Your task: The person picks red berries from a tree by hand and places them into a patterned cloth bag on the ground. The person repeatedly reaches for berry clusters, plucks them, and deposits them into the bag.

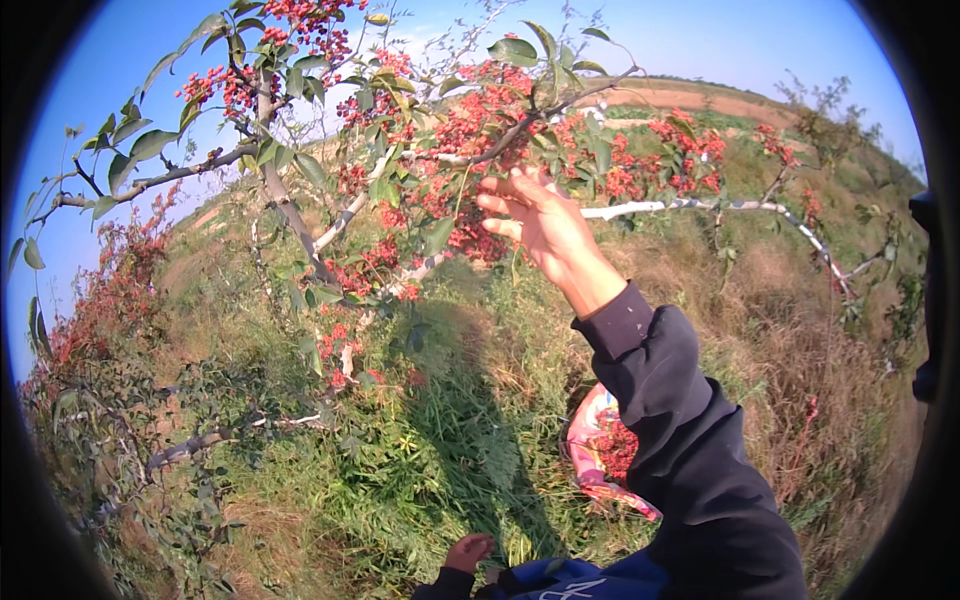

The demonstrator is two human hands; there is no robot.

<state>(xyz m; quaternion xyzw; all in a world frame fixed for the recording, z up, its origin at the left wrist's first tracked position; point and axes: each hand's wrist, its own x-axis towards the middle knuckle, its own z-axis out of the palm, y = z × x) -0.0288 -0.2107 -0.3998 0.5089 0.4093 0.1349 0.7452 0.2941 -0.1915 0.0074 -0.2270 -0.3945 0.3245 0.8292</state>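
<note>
My right hand (541, 229) is raised among the branches of a shrubby tree that looks like Sichuan pepper. Its fingers are spread and point left, right against a dense cluster of red berries (480, 232); whether they touch it is hard to tell. Just above the hand passes a grey-brown branch (514, 133). Low in the view, my left hand (470, 551) is held near my body with its fingers curled, and its grip is not clear. Partly behind my right sleeve, a pink patterned bag (583, 442) lies open on the grass, with picked red berries (619, 450) inside.
A pale bare branch (675, 205) stretches rightward from behind my hand. The forked trunk (285, 202) and leafy twigs (154, 142) fill the left. Lower left, another branch (187, 448) crosses the undergrowth. Tall grass (450, 450) covers the ground, and more red-berried bushes (105, 300) stand behind.
</note>
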